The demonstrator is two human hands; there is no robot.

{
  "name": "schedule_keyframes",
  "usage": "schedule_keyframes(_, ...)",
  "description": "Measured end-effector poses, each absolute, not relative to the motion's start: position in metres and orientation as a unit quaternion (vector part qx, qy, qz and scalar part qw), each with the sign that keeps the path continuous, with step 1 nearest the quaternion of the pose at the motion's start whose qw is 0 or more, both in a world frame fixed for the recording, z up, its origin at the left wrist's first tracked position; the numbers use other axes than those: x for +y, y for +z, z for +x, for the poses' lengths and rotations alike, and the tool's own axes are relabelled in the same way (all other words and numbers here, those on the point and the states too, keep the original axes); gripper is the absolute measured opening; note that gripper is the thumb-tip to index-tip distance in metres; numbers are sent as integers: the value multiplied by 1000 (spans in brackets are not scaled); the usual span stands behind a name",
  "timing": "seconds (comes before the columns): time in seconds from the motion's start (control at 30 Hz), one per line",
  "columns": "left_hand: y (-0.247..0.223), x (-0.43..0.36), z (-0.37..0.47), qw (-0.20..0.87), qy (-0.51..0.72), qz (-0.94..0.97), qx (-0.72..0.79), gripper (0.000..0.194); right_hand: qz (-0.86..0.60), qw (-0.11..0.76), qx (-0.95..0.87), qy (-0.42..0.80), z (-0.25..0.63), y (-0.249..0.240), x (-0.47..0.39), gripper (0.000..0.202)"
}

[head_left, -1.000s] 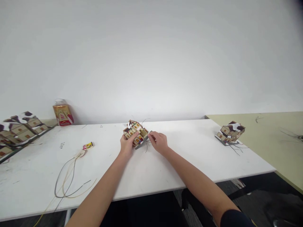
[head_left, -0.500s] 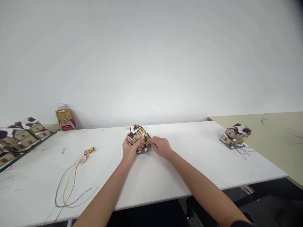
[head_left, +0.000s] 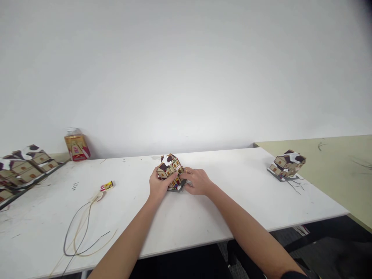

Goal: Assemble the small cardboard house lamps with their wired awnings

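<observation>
A small model house [head_left: 169, 169] with cream walls and a brown roof patched in white is at the middle of the white table, on a thin grey base. My left hand [head_left: 158, 184] grips it from the left, thumb across the front wall and fingers behind. My right hand [head_left: 198, 181] is closed against the house's right side, with thumb and forefinger touching there. Thin dark wires show beside these fingertips. What lies between the right fingers is hidden.
Another model house [head_left: 287, 164] with loose wires stands on the right. Several more houses [head_left: 27, 170] line the left edge. A bottle [head_left: 77, 146] stands by the wall. Dark and cream cords [head_left: 65, 240] lie near a small yellow-and-red packet [head_left: 107, 186]. A yellowish surface [head_left: 328, 162] adjoins the table.
My right fingers have moved in closer against the house's side. The house has turned slightly and sits lower on its base. The whole view has shifted a little.
</observation>
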State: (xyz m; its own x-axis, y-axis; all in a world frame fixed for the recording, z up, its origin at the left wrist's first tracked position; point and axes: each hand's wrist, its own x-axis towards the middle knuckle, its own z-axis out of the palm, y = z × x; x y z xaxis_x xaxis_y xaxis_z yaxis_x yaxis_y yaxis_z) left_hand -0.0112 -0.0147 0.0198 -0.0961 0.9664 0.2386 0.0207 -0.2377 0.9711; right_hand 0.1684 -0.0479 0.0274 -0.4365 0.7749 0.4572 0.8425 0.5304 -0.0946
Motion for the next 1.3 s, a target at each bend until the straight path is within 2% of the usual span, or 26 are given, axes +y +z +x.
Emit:
schedule_keyframes(0.13, 21, -16, -10, 416, 577, 530, 461, 63, -480, 223, -844, -85, 168, 27, -47, 29)
schedule_keyframes(0.4, 21, -14, -8, 435, 576, 518, 459, 60, -494, 198, -840, -105, 164, 26, -41, 16)
schedule_keyframes(0.67, 20, -11, -6, 465, 584, 483, 457, 63, -502, 191, -833, -131, 165, 21, -38, 24)
schedule_keyframes(0.93, 20, -9, -5, 497, 604, 423, 457, 58, -501, 214, -824, -157, 163, 20, -38, 21)
schedule_keyframes(1.3, 22, -12, -3, 494, 588, 455, 451, 59, -518, 200, -811, -187, 157, 14, -34, 16)
